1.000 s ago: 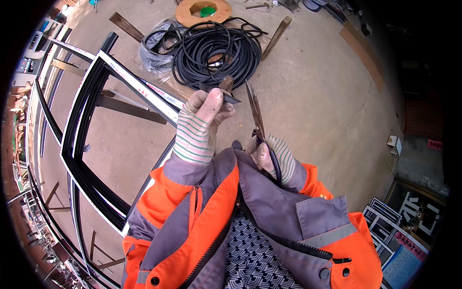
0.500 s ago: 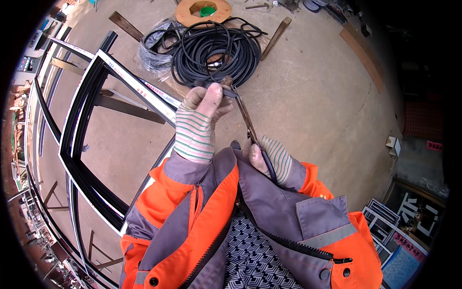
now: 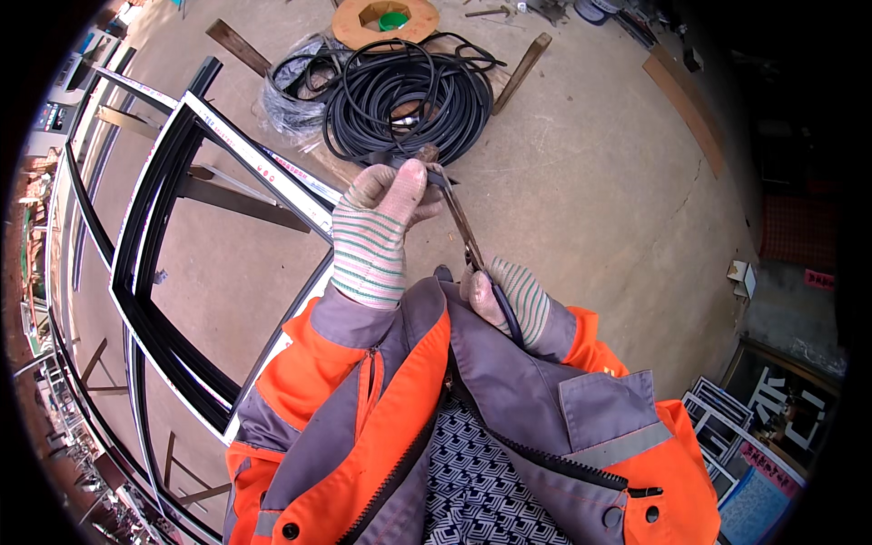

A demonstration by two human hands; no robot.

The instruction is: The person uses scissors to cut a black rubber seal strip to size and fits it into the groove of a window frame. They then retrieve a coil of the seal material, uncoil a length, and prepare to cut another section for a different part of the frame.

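Observation:
My left hand point(image 3: 374, 238), in a pale knit glove with green stripes, pinches a black rubber strip point(image 3: 440, 179) between thumb and fingers. The strip's short end pokes out to the right of the thumb. Lower and to the right, my right hand point(image 3: 520, 295), in a matching glove, is closed round the dark handles of a pair of scissors point(image 3: 466, 229). Their long, rusty blades point up and left, with the tips at the strip beside my left fingers. Whether the blades have cut into it I cannot tell. Beyond lies a big coil of black rubber strip point(image 3: 459, 113).
White-and-black window frames point(image 3: 259, 166) stand close on my left, across wooden supports. Clear plastic wrap point(image 3: 289, 109) and an orange-brown disc point(image 3: 350, 23) holding a green roll lie by the coil. Long boards point(image 3: 683, 109) rest at the far right. White framed pieces point(image 3: 722, 400) lean lower right.
My left hand has shifted slightly right with the strip, so its fingers sit closer to the blade tips. The right hand and scissors have hardly moved.

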